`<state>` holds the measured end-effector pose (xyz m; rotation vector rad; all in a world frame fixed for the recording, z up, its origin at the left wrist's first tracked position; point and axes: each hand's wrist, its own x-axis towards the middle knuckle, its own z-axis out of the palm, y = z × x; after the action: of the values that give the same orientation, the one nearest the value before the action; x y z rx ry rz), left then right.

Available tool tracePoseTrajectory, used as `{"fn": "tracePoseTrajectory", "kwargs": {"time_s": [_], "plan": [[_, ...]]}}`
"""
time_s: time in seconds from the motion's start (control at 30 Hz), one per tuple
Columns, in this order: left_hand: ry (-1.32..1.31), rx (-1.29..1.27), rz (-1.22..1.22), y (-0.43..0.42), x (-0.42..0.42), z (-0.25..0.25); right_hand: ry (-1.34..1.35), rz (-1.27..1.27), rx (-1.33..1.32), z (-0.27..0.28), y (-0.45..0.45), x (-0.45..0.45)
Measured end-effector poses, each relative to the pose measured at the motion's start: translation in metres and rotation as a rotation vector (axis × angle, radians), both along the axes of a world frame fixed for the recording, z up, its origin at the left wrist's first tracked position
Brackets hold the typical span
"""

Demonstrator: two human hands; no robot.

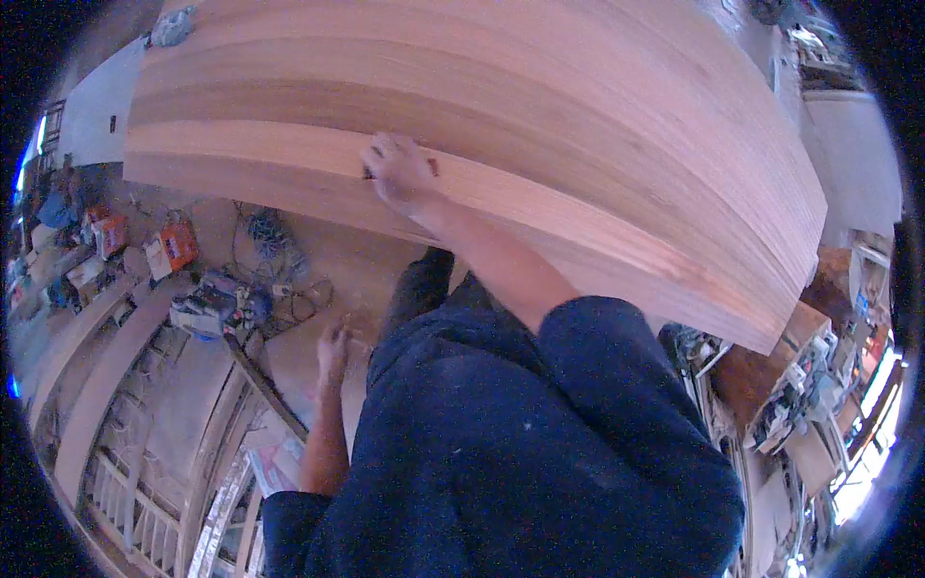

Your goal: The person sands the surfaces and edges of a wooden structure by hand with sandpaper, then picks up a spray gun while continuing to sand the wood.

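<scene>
Here's my right grip [397, 169] out over the wooden panel [462, 106], knuckles up, fingers bent down and closed around a small dark piece [433, 168], with just 2 bits of it poking out, 1 on each side of my hand. What it is, I can't make out; my hand covers nearly all of it. The spread is narrow, about as wide as the piece, and I'd judge the fingers are curled over the top so that the palm can bear down and hold it flat against the wood. The panel runs out broadly beyond my grip and to both sides, pale and dark stripes side by side, its near edge just on my side of the hand. That edge lies close to my body, which probably lets my arm reach in without much stretch. Away to the left of this grip, at the panel's far corner, sits a greyish bundle [173, 27]. My left grip [334, 352] hangs low, well off the panel, apparently holding nothing, perhaps out there for balance; it's too blurred to tell how far the fingers are open. Beyond it to the left lie tangled cables [270, 236], an orange box [178, 246] and long curved boards [116, 366].
</scene>
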<state>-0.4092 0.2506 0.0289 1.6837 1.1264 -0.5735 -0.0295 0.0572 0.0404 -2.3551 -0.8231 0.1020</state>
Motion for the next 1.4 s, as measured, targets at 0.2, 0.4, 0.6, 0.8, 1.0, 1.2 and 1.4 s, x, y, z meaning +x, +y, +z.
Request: {"fn": "tracePoseTrajectory", "kwargs": {"time_s": [0.2,0.4,0.6,0.8,1.0,1.2,1.4], "plan": [[-0.189,0.232,-0.045,-0.043,0.046,0.035,0.018,0.098,-0.031,0.003,-0.127,-0.022],[-0.069,0.182,-0.230,-0.135,0.005,0.002,0.140,0.021,-0.101,0.035,-0.391,-0.088],[0.123,-0.082,0.008,-0.235,0.012,0.029,-0.072,-0.051,-0.094,0.026,-0.461,-0.089],[0.012,0.007,0.010,-0.240,0.028,0.051,-0.107,0.064,0.009,0.042,-0.469,-0.080],[-0.067,0.210,0.041,-0.235,-0.009,0.018,-0.063,0.070,-0.108,0.031,-0.510,-0.080],[0.063,0.062,0.098,-0.248,-0.022,0.024,0.115,0.211,-0.073,0.029,-0.440,-0.046],[0.093,0.141,0.056,-0.248,-0.039,0.020,0.072,0.239,0.000,0.036,-0.326,-0.019]]}}
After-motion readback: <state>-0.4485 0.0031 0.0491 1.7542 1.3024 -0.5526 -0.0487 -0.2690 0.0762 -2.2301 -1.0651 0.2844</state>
